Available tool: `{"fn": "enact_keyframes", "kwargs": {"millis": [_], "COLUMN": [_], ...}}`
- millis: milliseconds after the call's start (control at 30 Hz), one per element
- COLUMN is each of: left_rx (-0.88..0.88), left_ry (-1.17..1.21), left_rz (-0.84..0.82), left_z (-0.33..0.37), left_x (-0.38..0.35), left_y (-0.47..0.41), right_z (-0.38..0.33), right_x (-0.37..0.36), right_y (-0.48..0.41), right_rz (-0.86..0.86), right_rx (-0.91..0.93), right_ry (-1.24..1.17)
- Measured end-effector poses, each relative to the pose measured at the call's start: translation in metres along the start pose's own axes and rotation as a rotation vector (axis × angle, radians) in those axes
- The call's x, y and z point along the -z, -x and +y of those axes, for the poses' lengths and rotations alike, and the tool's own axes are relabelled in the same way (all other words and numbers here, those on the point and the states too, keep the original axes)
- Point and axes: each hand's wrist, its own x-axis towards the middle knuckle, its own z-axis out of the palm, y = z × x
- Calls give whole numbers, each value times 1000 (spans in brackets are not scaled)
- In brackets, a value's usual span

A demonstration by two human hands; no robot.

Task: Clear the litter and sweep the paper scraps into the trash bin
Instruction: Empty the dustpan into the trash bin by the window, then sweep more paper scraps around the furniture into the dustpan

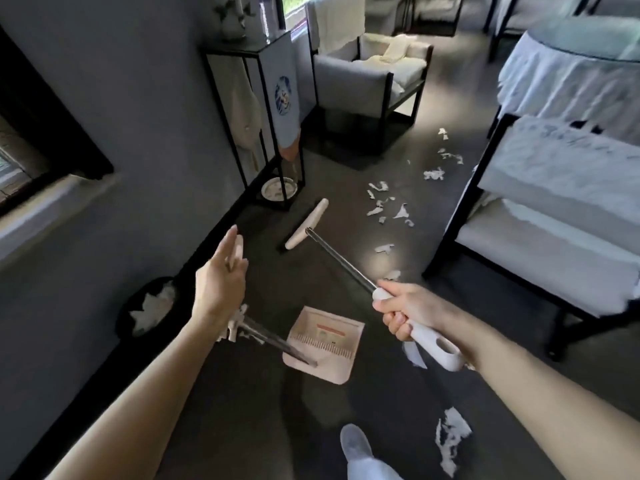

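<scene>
- Head view: paper scraps (401, 212) lie in a loose trail on the dark floor beyond the dustpan (341, 367) and to its right, well apart from both hands.
- One long torn scrap (450, 441) lies nearer the camera than the dustpan, to its right. Another white scrap (414, 353) lies just right of the dustpan, partly hidden under the broom's grip.
- Slanting away over the dustpan's far right corner, the broom (339, 261) runs its metal shaft up-left to a white broom head (306, 223). That head rests on the floor beyond the dustpan, short of the nearest scraps in the trail.
- Up and right of the dustpan, the right hand (405, 311) is wrapped firmly around the broom's white grip, thumb laid along the top.
- The dustpan lies on the floor between the two forearms. Its dark handle (273, 339) rises leftward, and its top end is hidden behind the left wrist.
- Up and left of the dustpan, the left hand (220, 275) has straight, slightly spread fingers and holds nothing.
- Left of the dustpan, by the wall, stands the black-lined trash bin (126, 313) with crumpled white paper inside.
- A light shoe (355, 441) is on the near side of the dustpan.
- Far right of the dustpan stands a black-framed armchair (554, 209).
</scene>
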Motion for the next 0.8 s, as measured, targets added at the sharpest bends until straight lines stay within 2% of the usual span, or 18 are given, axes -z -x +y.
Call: {"fn": "enact_keyframes", "kwargs": {"millis": [167,433,800], "left_rx": [10,-112,-199], "left_ry": [126,84,38], "left_rz": [-107,-348,-356], "left_z": [12,81,168], "left_x": [-68,-186,-310], "left_y": [11,-53,-237], "right_z": [13,-4,-169], "right_x": [45,143,278], "right_y": [8,-47,-163], "right_rz": [102,176,185], "right_rx": [-28,-60,-47], "right_ry": [-29,-46,-151]}}
